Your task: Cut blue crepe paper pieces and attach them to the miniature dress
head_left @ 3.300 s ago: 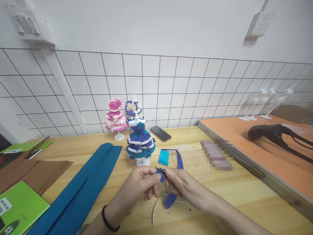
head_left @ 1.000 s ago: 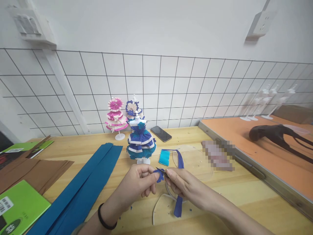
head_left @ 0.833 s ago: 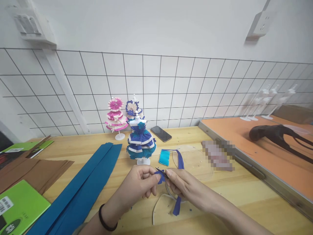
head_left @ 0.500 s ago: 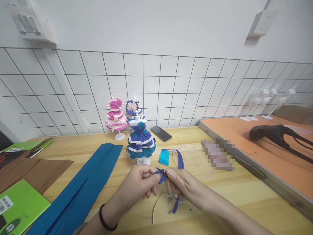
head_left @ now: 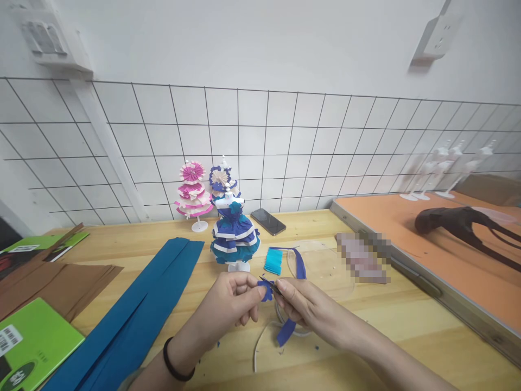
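Observation:
My left hand [head_left: 240, 297] pinches a small piece of purple-blue crepe paper [head_left: 267, 291] with a scalloped edge between thumb and fingers. In my right hand [head_left: 303, 304] is a slim dark pointed tool [head_left: 268, 283], its tip across the top of that paper; its handle is hidden in the fingers. A purple-blue paper strip [head_left: 300, 263] lies behind my right hand, and a similar strip end [head_left: 286, 332] shows below it. Just beyond my hands stands a small white dress form [head_left: 235, 236] in a tiered blue, teal and white paper dress.
A pleated turquoise paper piece [head_left: 273, 261] and a phone [head_left: 268, 221] lie beyond my hands. Teal crepe paper [head_left: 134, 309] stretches along the left, beside brown paper [head_left: 52, 282]. A pink-dressed form [head_left: 193, 193] stands at the back. An orange board [head_left: 407, 228] borders the right.
The scalloped paper has turned slightly in my left fingers. The lower strip end has shifted left and up. A small blue scrap now lies on the table below my left hand.

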Demonstrator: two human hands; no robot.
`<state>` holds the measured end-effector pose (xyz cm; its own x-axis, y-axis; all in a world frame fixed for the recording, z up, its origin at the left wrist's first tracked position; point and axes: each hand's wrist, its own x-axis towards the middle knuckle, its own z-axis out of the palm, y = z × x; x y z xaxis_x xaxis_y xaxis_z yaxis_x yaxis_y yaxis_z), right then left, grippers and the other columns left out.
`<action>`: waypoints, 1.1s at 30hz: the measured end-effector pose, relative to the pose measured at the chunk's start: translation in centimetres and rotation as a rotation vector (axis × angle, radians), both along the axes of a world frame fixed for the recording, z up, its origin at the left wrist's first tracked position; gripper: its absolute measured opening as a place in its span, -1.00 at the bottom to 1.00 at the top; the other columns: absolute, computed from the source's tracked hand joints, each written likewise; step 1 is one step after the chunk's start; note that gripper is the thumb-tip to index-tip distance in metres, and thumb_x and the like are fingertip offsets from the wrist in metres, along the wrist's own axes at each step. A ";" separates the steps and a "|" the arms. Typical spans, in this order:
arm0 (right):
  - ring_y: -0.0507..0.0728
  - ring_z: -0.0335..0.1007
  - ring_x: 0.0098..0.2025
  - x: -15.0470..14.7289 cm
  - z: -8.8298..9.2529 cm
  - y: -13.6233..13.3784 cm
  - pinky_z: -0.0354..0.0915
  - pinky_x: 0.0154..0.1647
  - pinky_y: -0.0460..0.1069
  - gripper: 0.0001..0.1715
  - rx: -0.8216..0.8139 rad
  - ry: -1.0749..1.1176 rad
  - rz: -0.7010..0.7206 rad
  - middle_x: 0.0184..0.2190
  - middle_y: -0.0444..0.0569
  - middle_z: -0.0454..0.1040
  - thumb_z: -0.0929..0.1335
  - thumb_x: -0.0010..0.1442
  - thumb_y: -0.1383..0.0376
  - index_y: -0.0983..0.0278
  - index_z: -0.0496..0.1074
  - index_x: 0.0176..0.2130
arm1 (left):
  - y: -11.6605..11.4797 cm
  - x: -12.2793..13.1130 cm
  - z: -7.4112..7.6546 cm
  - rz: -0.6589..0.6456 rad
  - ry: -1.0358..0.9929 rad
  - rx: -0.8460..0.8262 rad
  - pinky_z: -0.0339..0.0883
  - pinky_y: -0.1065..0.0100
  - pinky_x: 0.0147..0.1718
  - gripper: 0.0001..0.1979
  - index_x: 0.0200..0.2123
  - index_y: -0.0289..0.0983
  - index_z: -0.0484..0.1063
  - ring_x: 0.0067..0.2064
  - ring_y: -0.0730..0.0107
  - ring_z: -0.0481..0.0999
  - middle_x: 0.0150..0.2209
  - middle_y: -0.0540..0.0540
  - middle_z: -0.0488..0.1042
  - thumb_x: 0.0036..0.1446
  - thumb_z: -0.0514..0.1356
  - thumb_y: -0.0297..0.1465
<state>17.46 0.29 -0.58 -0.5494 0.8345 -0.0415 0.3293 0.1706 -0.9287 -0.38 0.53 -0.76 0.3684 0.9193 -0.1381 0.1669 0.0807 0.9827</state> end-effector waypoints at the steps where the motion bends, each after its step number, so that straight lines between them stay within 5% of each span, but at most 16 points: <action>1: -0.05 -0.09 -0.60 0.0 0.0 0.0 -0.04 -0.61 -0.14 -0.50 0.000 -0.001 -0.002 -0.64 -0.24 -0.01 -0.01 0.23 0.02 0.28 0.09 -0.53 | 0.0 0.0 0.0 -0.001 0.002 0.005 0.01 0.53 -0.67 -0.74 -0.58 -0.30 0.31 -0.67 0.61 0.15 -0.71 0.07 0.28 -0.01 0.10 -0.23; 33: -0.05 -0.09 -0.61 0.0 0.2 0.0 -0.04 -0.60 -0.14 -0.49 0.006 -0.021 0.003 -0.65 -0.24 0.00 -0.01 0.22 -0.01 0.27 0.07 -0.54 | 0.0 -0.1 0.7 0.039 0.075 0.081 -0.02 0.48 -0.62 -0.76 -0.54 -0.30 0.32 -0.60 0.56 0.10 -0.64 0.10 0.16 -0.03 0.11 -0.24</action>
